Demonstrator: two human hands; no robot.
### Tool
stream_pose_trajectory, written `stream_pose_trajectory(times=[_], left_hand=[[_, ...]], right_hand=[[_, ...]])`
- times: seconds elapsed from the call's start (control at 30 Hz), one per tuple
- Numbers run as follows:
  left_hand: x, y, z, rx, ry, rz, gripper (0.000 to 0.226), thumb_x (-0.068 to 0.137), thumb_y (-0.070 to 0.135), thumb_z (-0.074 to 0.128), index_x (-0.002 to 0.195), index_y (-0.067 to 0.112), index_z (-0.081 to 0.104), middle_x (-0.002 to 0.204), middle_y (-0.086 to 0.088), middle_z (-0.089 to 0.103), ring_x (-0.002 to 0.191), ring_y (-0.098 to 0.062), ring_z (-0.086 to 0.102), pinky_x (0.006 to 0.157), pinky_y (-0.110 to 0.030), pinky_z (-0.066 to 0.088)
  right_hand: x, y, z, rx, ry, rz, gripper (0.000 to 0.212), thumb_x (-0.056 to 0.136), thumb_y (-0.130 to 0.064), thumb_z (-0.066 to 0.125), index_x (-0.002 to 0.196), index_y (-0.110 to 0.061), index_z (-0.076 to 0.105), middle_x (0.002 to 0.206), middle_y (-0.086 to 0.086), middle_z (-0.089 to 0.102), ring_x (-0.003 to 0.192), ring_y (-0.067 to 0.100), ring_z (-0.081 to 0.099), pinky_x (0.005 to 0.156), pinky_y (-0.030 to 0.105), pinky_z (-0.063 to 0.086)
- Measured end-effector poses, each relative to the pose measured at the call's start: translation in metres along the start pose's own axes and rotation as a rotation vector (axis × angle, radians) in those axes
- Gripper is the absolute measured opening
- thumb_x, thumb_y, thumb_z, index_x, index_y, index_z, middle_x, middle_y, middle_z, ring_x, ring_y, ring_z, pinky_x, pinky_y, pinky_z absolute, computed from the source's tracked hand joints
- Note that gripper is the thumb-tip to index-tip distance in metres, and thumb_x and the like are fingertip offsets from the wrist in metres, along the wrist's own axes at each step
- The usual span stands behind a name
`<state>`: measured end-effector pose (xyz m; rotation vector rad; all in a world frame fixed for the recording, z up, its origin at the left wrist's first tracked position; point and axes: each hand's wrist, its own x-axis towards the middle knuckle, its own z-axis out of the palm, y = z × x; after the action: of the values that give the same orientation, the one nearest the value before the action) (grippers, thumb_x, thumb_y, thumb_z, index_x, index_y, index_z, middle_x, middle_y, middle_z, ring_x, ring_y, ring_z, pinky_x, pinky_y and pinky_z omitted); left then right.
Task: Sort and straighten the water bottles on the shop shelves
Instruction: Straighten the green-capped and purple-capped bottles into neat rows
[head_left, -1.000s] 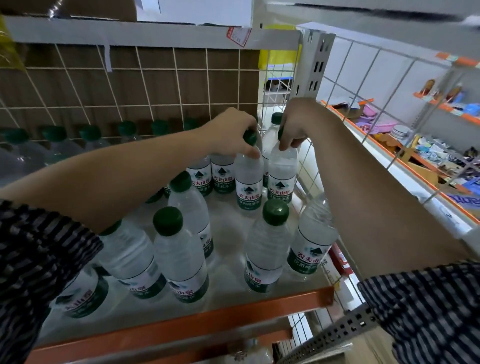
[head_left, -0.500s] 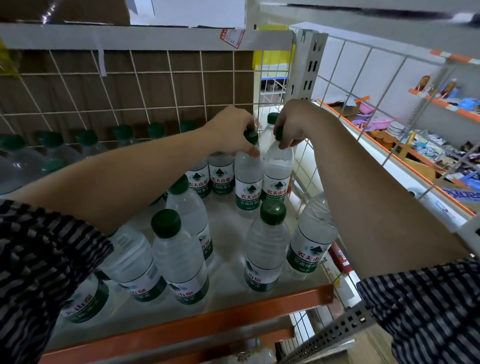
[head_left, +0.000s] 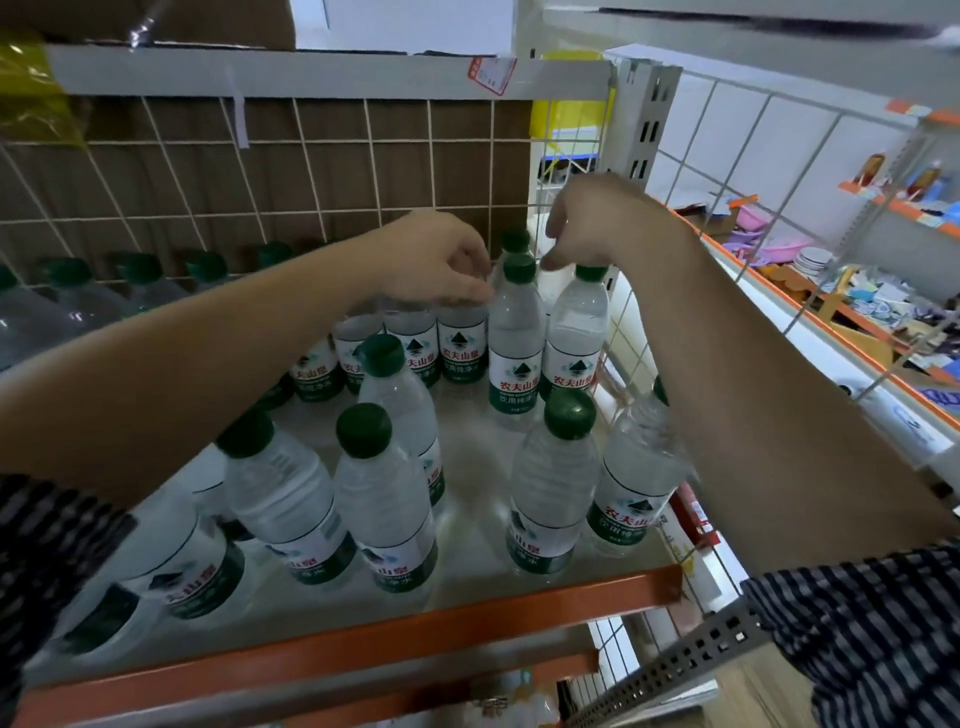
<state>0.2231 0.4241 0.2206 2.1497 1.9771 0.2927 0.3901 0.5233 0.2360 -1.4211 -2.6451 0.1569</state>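
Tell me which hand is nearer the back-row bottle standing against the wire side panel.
Right. The right hand hangs just above the cap of that bottle; the left hand sits further left, beyond the neighbouring bottle.

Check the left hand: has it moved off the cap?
Yes. The left hand has slid left off the cap, away from the corner post.
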Motion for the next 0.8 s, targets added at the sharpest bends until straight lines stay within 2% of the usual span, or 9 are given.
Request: stream_pose_trajectory(times=[0.07, 0.2, 0.33, 0.43, 0.53, 0.6, 0.7, 0.8], left_hand=[[-0.028, -0.005, -0.009, -0.021, 0.000, -0.005, 0.032, 0.094, 0.038, 0.060, 0.120, 0.020, 0.063, 0.110, 0.006, 0.066, 0.100, -0.008, 0.061, 0.091, -0.027, 0.047], [-0.079, -0.024, -0.020, -0.018, -0.017, -0.034, 0.028, 0.095, 0.038, 0.056, 0.117, 0.023, 0.063, 0.103, 0.013, 0.063, 0.092, 0.006, 0.057, 0.086, -0.021, 0.043], [-0.119, -0.047, -0.026, 0.120, -0.140, -0.085, 0.026, 0.093, 0.042, 0.055, 0.113, 0.027, 0.063, 0.100, 0.014, 0.066, 0.089, 0.003, 0.060, 0.092, -0.032, 0.050], [-0.141, -0.066, -0.026, 0.205, -0.212, -0.119, 0.024, 0.091, 0.045, 0.056, 0.109, 0.029, 0.063, 0.098, 0.016, 0.067, 0.088, 0.002, 0.062, 0.093, -0.034, 0.052], [-0.157, -0.082, -0.028, 0.291, -0.241, -0.170, 0.035, 0.087, 0.051, 0.060, 0.114, 0.029, 0.062, 0.107, 0.014, 0.066, 0.096, -0.001, 0.062, 0.095, -0.033, 0.050], [-0.165, -0.090, -0.032, 0.301, -0.239, -0.217, 0.042, 0.081, 0.056, 0.064, 0.114, 0.030, 0.061, 0.105, 0.015, 0.064, 0.095, -0.002, 0.060, 0.094, -0.030, 0.050], [-0.173, -0.099, -0.036, 0.324, -0.280, -0.259, 0.046, 0.073, 0.060, 0.069, 0.110, 0.033, 0.060, 0.100, 0.016, 0.061, 0.091, -0.002, 0.058, 0.090, -0.030, 0.051], [-0.176, -0.105, -0.038, 0.325, -0.310, -0.254, 0.041, 0.071, 0.054, 0.075, 0.102, 0.029, 0.064, 0.093, 0.013, 0.060, 0.084, -0.004, 0.059, 0.083, -0.028, 0.053]], right_hand=[[-0.011, -0.018, -0.007, 0.051, 0.019, -0.098, 0.038, 0.085, -0.031, 0.073, 0.116, -0.010, 0.066, 0.114, 0.008, 0.065, 0.093, 0.022, 0.059, 0.073, 0.030, 0.041], [-0.041, -0.064, -0.009, 0.173, -0.166, -0.353, 0.030, 0.089, -0.034, 0.068, 0.116, -0.021, 0.069, 0.105, -0.007, 0.067, 0.089, 0.010, 0.062, 0.075, 0.025, 0.047], [-0.060, -0.102, 0.006, 0.086, -0.391, -0.545, 0.036, 0.087, -0.043, 0.068, 0.118, -0.024, 0.064, 0.095, -0.010, 0.068, 0.075, 0.005, 0.066, 0.066, 0.023, 0.053], [-0.060, -0.123, 0.024, -0.037, -0.363, -0.576, 0.034, 0.084, -0.043, 0.072, 0.109, -0.020, 0.066, 0.092, -0.004, 0.069, 0.073, 0.009, 0.068, 0.064, 0.026, 0.055], [-0.057, -0.135, 0.031, -0.089, -0.328, -0.549, 0.024, 0.080, -0.037, 0.077, 0.091, -0.018, 0.067, 0.082, 0.000, 0.070, 0.063, 0.008, 0.069, 0.053, 0.022, 0.051], [-0.056, -0.138, 0.030, -0.093, -0.318, -0.530, 0.021, 0.079, -0.033, 0.079, 0.080, -0.021, 0.062, 0.074, -0.001, 0.069, 0.057, 0.006, 0.068, 0.052, 0.021, 0.050], [-0.051, -0.136, 0.028, -0.051, -0.309, -0.484, 0.021, 0.078, -0.032, 0.080, 0.084, -0.020, 0.064, 0.073, -0.003, 0.069, 0.054, 0.004, 0.068, 0.055, 0.021, 0.053], [-0.047, -0.131, 0.029, 0.002, -0.320, -0.445, 0.025, 0.077, -0.032, 0.081, 0.092, -0.017, 0.068, 0.076, -0.002, 0.071, 0.053, 0.002, 0.068, 0.055, 0.022, 0.056]])
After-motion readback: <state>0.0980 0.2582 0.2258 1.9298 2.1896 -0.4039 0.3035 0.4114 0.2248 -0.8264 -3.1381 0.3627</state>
